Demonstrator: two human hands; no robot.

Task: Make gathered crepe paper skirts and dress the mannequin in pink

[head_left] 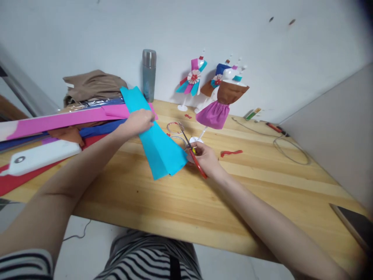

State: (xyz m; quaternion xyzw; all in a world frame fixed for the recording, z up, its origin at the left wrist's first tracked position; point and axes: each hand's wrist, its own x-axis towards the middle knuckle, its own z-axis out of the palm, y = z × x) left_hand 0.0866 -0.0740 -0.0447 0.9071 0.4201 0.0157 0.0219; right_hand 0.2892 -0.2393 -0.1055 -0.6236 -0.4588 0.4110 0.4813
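A long turquoise sheet (pixel 159 149) hangs slanting over the wooden table, its lower part folded and flared. My left hand (pixel 140 121) is closed on its upper middle part. Red-handled scissors (pixel 199 165) are in my right hand (pixel 205 157), their blades pointing up and to the left. The fingers of that hand are closed beside the sheet's lower right corner; whether they also pinch it is hard to tell. Behind the right hand stands a small dress form with a brown top (pixel 231 92) and a gathered pink skirt (pixel 213 114).
Pink, blue and red sheets (pixel 72 120) and a white case (pixel 43 155) lie at the left. A bottle (pixel 149 76) and more dressed forms (pixel 194 77) stand along the wall. Tape rolls (pixel 175 127), a red strip (pixel 231 153) and a cable (pixel 287 157) are on the table (pixel 262 194).
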